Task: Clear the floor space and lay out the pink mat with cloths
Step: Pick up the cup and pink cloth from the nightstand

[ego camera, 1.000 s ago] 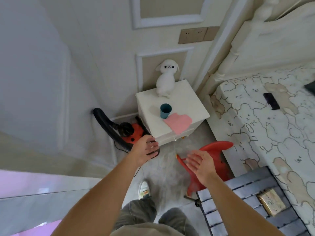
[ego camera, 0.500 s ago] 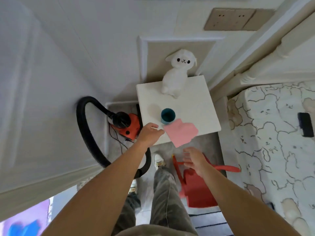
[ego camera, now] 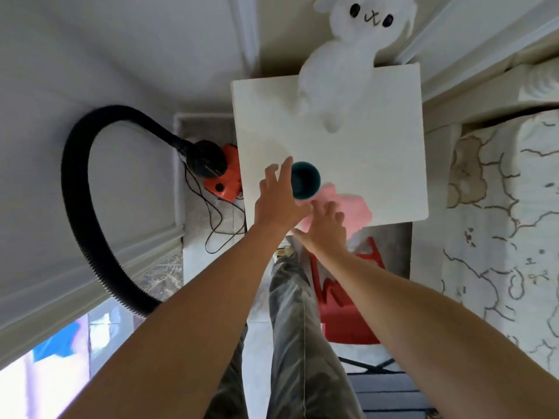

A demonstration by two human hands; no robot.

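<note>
A folded pink cloth (ego camera: pixel 354 207) lies at the front edge of a white bedside table (ego camera: pixel 363 140), partly hanging over it. A teal cup (ego camera: pixel 305 180) stands right behind the cloth. My left hand (ego camera: pixel 276 201) reaches over the table's front left part, fingers straight, its fingertips beside the cup's left side. My right hand (ego camera: pixel 325 229) stretches out with spread fingers and covers the near part of the pink cloth; whether it touches the cloth I cannot tell.
A white plush toy (ego camera: pixel 348 55) sits at the table's back. An orange vacuum (ego camera: pixel 223 179) with a black hose (ego camera: pixel 78 207) stands left of the table. A red plastic stool (ego camera: pixel 348 303) is on the floor below my right arm. The bed (ego camera: pixel 499 237) is on the right.
I have moved closer to the table. Both hands have risen from near the table's front edge: the left now beside the cup, the right over the pink cloth.
</note>
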